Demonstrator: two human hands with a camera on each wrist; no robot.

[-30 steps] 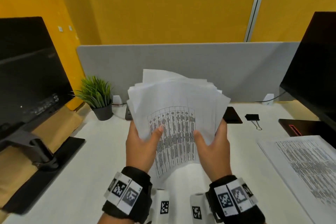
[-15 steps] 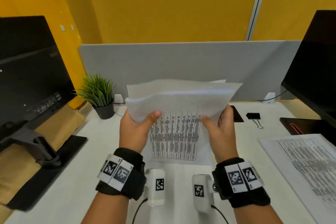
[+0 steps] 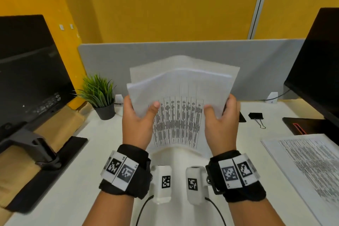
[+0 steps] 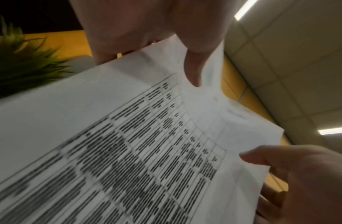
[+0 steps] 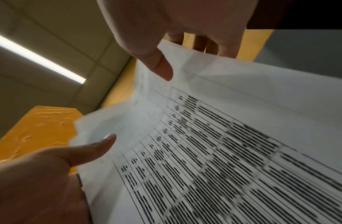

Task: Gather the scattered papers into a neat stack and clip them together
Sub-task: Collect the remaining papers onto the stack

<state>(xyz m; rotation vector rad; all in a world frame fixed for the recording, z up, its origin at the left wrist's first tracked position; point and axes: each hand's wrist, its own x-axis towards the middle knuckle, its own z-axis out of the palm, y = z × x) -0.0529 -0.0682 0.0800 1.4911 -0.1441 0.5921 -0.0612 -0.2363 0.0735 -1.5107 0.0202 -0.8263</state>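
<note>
- In the head view we hold the papers (image 3: 180, 97), a bundle of thin white sheets, upright above the middle of the desk (image 3: 77, 180), between both hands. The sheets bow outward at the top, and their upper edges do not line up. The front sheet carries a printed table with dark rows.
- The left hand (image 3: 136, 124) grasps the left edge of the bundle, thumb on the front. The right hand (image 3: 221, 124) grasps the right edge in the same way.
- The desk is smooth and white. A black binder clip (image 3: 256, 116) with wire handles lies on it, to the right of the papers and apart from them. Another printed sheet (image 3: 308, 167) lies flat at the right edge.
- A small green plant (image 3: 99, 95) in a dark pot stands at the back left, before a grey partition (image 3: 183, 51) and yellow walls. A dark monitor (image 3: 27, 71) stands on each side.
- In the left wrist view the left hand (image 4: 154, 30) pinches the papers (image 4: 108, 144), thumb over the printed face; the print is blurred.
- In the right wrist view the right hand (image 5: 175, 27) pinches the papers (image 5: 233, 144) with fingers behind. A ceiling with light strips is above.
</note>
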